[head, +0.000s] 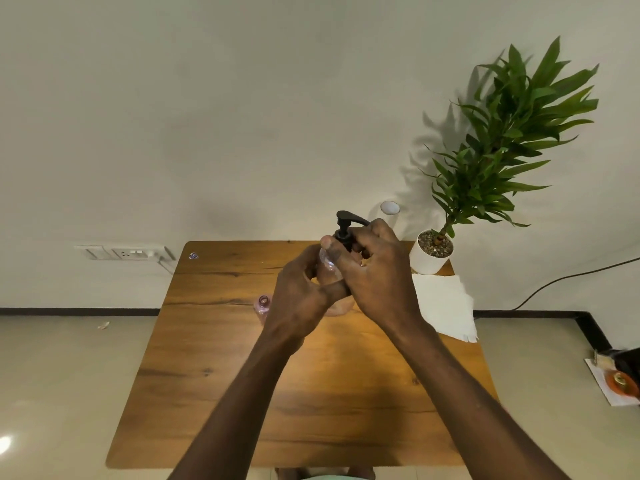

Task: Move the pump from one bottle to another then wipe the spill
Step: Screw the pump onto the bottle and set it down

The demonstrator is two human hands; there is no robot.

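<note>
Black pump [346,227] sits at the neck of a clear bottle [328,263], held up above the wooden table [214,341] near its far centre. R hand [375,275] wraps fingers round the pump collar, nozzle pointing left over the knuckles. L hand [301,299] grips the bottle body from the left, thumb across the front. Just left of the L hand, a pink bottle [262,305] stands on the table w/ its neck open. Right of the hands lies a white paper towel [446,306], w/ a potted plant [433,249] at the far right corner and a white roll [390,207] behind.
</note>
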